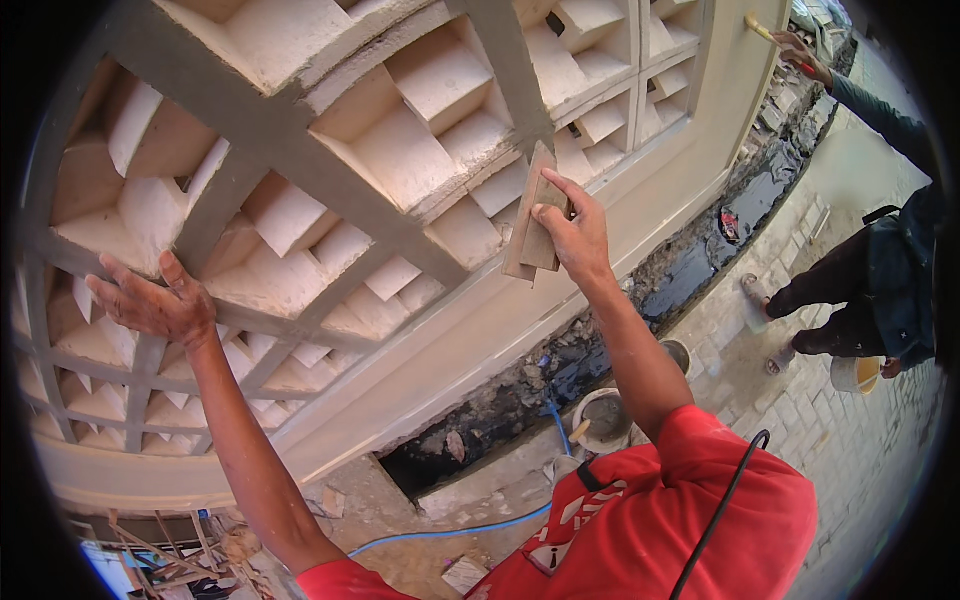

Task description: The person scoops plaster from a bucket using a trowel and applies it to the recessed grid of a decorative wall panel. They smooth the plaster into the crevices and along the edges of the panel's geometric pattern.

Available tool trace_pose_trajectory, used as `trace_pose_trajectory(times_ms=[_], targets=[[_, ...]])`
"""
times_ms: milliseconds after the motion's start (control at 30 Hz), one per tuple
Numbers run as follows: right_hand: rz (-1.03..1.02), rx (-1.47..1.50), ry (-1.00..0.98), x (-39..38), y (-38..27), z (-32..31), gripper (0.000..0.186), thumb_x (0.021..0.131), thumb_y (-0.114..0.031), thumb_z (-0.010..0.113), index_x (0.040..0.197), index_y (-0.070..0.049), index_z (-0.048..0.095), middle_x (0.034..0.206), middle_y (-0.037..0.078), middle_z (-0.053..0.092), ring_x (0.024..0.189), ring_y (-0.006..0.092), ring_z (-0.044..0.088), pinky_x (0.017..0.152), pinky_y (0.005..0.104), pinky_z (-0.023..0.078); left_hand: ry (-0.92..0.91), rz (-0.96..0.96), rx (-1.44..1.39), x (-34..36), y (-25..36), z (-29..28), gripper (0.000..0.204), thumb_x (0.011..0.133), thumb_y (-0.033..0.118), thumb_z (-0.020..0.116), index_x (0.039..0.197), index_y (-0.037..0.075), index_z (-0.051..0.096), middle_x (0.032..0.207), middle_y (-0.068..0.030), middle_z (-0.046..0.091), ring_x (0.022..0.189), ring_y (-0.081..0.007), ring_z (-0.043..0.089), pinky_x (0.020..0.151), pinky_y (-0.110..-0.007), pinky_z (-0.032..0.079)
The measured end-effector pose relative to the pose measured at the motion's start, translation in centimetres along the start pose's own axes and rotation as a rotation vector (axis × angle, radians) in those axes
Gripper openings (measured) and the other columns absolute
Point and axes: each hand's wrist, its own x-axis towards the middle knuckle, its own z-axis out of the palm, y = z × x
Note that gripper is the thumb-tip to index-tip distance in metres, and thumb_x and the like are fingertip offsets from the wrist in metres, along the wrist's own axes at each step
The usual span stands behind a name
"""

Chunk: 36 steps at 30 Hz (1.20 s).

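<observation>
Pale lattice wall (285, 135) beside wet ditch (690, 265), left grip (163, 304) spread against it, right grip (578, 230) pinching flat tool (527, 235).

A blue hose (470, 530) lies beside a trench (680, 290); a co-worker (900, 265) stands on paving (820, 430).

Beside me, a dark, wet ditch (680, 290) runs along the foot of a smooth cream wall base (480, 320). Pale block paving (840, 440) spreads to my right, wood scraps (165, 555) lie to my left, all in daylight.
</observation>
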Motion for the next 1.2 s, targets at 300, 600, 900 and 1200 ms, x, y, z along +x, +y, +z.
trace_pose_trajectory(times_ms=[300, 600, 900, 1200], targets=[[-0.071, -0.196, -0.085, -0.6, 0.2, 1.3, 0.054, 0.076, -0.015, 0.061, 0.125, 0.006, 0.054, 0.119, 0.027, 0.059, 0.109, 0.0283, 0.059, 0.096, 0.0348, 0.044, 0.007, 0.0, -0.019, 0.0, 0.6, 0.2, 0.079, 0.091, 0.064, 0.036, 0.144, 0.006, 0.032, 0.148, -0.027, 0.021, 0.138, -0.0411, 0.019, 0.111, -0.054, 0.015], [-0.124, -0.184, 0.028, 2.2, -3.0, 1.1, 0.053, 0.075, -0.016, 0.059, 0.124, 0.005, 0.055, 0.106, 0.028, 0.063, 0.095, 0.0308, 0.064, 0.085, 0.0348, 0.05, 0.013, -0.012, -0.016, 0.2, 0.8, 0.4, 0.079, 0.09, 0.065, 0.036, 0.144, 0.007, 0.033, 0.148, -0.0274, 0.022, 0.137, -0.042, 0.021, 0.11, -0.054, 0.017], [-0.034, -0.026, 0.041, 2.0, -3.1, -0.1, 0.054, 0.074, -0.017, 0.061, 0.123, 0.006, 0.056, 0.104, 0.026, 0.065, 0.093, 0.0269, 0.064, 0.085, 0.0353, 0.049, 0.037, 0.022, 0.009, 0.2, 0.5, 0.3, 0.076, 0.091, 0.061, 0.04, 0.143, 0.007, 0.034, 0.146, -0.0292, 0.026, 0.134, -0.0445, 0.025, 0.108, -0.056, 0.02], [0.253, 0.447, -0.245, -0.2, -2.0, -6.1, 0.044, 0.08, -0.006, 0.055, 0.123, -0.004, 0.058, 0.107, 0.008, 0.059, 0.091, 0.0125, 0.059, 0.079, 0.0263, 0.05, 0.032, 0.031, -0.001, 0.2, 0.0, 0.1, 0.076, 0.092, 0.061, 0.038, 0.143, 0.006, 0.033, 0.147, -0.0282, 0.023, 0.135, -0.0436, 0.023, 0.109, -0.055, 0.018]])
